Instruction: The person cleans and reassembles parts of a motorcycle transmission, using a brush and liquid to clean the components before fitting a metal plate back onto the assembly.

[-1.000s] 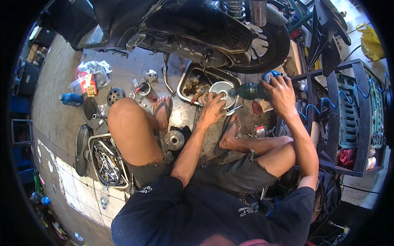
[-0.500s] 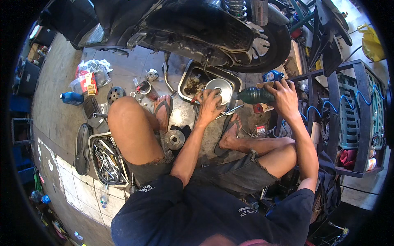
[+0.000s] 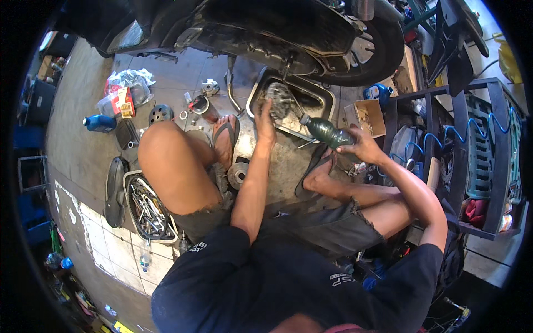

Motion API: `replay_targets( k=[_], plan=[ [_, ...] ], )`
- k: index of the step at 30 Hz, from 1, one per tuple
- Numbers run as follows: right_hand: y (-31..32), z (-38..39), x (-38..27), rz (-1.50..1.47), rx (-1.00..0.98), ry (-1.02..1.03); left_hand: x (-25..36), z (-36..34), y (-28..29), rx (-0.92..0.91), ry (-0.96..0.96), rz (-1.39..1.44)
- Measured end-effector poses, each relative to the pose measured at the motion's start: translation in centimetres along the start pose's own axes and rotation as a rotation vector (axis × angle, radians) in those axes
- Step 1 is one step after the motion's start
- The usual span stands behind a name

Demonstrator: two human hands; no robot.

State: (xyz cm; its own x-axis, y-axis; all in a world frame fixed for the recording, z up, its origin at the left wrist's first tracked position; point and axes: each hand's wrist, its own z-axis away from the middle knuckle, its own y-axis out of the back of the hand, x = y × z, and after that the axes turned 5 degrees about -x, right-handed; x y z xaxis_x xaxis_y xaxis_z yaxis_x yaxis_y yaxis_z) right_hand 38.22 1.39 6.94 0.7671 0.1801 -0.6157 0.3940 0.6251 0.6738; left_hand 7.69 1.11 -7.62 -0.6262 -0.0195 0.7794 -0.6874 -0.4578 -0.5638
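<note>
Above the tray rim (image 3: 292, 131), left hand (image 3: 265, 123) grips blurred metal part (image 3: 280, 96); right hand (image 3: 362, 146) grips bottle (image 3: 326, 131), space between.

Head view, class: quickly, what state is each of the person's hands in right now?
Left hand: holding a round metal part by its edge, blurred.
Right hand: closed around a dark green bottle.

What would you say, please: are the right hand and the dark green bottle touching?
Touching: the head view shows the right hand gripping the dark green bottle at the end opposite its neck.
</note>
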Motion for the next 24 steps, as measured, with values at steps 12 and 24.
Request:
replay_targets(
  k=[12, 24],
  plan=[
    [-26.9, -6.2, 10.3, -0.758, -0.052, -0.04, 4.5, -1.6, 2.8, -0.157, 0.221, 0.573],
    [-22.2, -11.2, 11.8, 0.412, -0.334, 0.3, 6.7, -0.1, -0.8, -0.178, 0.151, 0.338]
  ],
)
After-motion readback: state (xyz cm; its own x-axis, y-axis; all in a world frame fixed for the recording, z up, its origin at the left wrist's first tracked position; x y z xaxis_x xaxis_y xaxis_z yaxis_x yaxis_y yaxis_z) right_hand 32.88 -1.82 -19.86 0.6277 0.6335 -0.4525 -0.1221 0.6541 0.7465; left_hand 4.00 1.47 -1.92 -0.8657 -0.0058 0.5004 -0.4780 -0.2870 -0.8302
